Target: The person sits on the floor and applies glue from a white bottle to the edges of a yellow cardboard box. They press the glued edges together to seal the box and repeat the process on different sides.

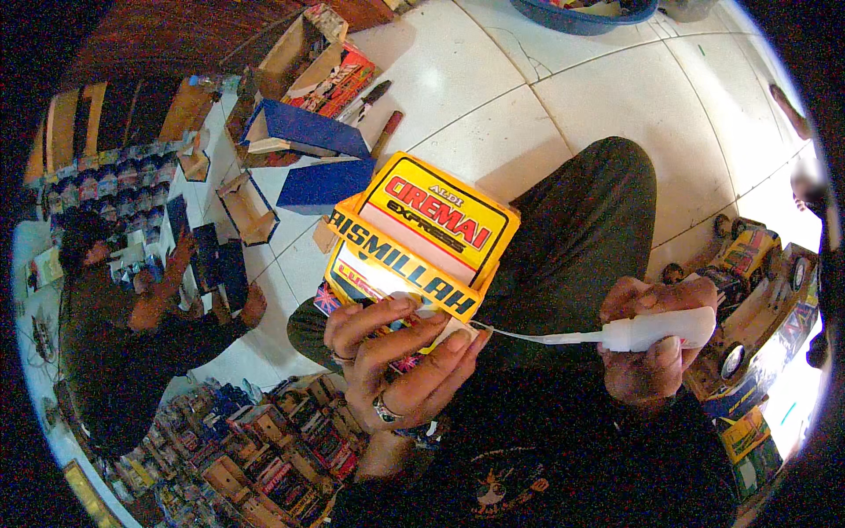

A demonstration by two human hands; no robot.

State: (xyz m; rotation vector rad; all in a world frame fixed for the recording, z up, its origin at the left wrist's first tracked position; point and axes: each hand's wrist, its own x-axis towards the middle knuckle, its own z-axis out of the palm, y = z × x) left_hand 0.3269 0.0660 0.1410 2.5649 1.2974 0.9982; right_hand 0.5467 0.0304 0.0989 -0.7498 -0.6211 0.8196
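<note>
My left hand (pixel 400 361) is closed around the lower part of a yellow toy truck body (pixel 444 216), a boxy piece with printed stickers and black lettering. It is held up, tilted, over my lap. My right hand (pixel 638 374) grips a white squeeze bottle (pixel 664 330), which looks like a glue bottle. Its long thin nozzle points left, and the tip ends by my left fingertips at the truck body's lower edge. Whether the tip touches the piece I cannot tell. My left fingers cover part of the lower side.
At left another person (pixel 132 326) sits handling dark blue panels (pixel 220 264). Many small printed truck parts (pixel 282 458) crowd the floor at lower left. Blue boxes (pixel 308 132) and a knife (pixel 374 97) lie ahead. Wheeled toy trucks (pixel 744 255) stand right; a blue basin (pixel 581 22) is far off.
</note>
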